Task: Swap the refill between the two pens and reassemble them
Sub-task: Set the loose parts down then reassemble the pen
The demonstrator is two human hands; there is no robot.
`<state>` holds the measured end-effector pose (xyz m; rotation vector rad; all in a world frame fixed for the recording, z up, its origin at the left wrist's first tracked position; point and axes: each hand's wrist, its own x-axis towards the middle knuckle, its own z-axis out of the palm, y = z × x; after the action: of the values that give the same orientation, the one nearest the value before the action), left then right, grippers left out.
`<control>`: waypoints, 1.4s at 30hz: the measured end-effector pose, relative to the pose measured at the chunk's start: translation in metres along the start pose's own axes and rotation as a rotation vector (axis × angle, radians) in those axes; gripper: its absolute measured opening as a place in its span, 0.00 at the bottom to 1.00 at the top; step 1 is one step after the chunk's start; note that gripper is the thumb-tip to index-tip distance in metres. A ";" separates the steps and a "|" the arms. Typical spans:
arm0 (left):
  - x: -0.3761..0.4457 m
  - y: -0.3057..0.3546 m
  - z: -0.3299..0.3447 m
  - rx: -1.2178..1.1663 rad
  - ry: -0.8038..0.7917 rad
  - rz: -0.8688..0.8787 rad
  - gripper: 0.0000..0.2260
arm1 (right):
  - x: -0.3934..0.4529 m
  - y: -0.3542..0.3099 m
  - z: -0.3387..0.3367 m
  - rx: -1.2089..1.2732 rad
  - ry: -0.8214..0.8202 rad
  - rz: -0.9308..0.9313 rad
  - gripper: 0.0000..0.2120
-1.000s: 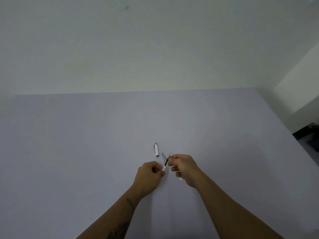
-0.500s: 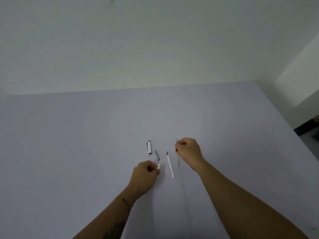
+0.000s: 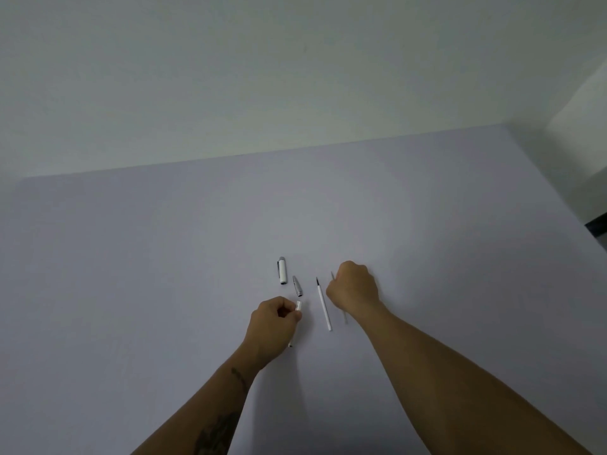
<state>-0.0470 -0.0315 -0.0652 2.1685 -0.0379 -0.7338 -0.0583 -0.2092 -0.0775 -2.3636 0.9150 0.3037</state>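
Refill point(image 3: 323, 305), white with dark tip, is laid loose on the pale table point(image 3: 131, 274) between both hands. White pen barrel point(image 3: 298, 305) is pinched in left hand point(image 3: 274, 326). Right hand point(image 3: 353, 285) is fisted around a thin rod point(image 3: 332, 275). Cap point(image 3: 281, 270) and grey tip section point(image 3: 297, 286) are laid beyond.

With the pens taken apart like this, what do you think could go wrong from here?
1. The loose refill, the small grey tip piece and the cap lie unsecured on the smooth table; a nudge from either forearm might roll them away.
2. The right hand is closed on a second thin refill, which closely resembles the loose one, so the two could be mixed up.
3. The left hand holds the white barrel only at its end, so it could slip.
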 end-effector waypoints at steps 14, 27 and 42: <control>-0.006 0.006 -0.005 -0.072 -0.011 0.017 0.07 | -0.036 -0.005 0.018 -0.072 0.039 -0.151 0.05; -0.016 -0.016 -0.038 -0.129 -0.011 -0.052 0.10 | -0.042 -0.027 0.030 -0.204 -0.019 -0.077 0.05; -0.015 -0.019 -0.049 -0.180 -0.068 -0.013 0.11 | -0.059 -0.071 -0.001 0.632 0.024 -0.082 0.09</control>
<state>-0.0380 0.0194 -0.0472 1.9745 0.0069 -0.7873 -0.0542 -0.1353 -0.0218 -1.8129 0.7784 -0.0487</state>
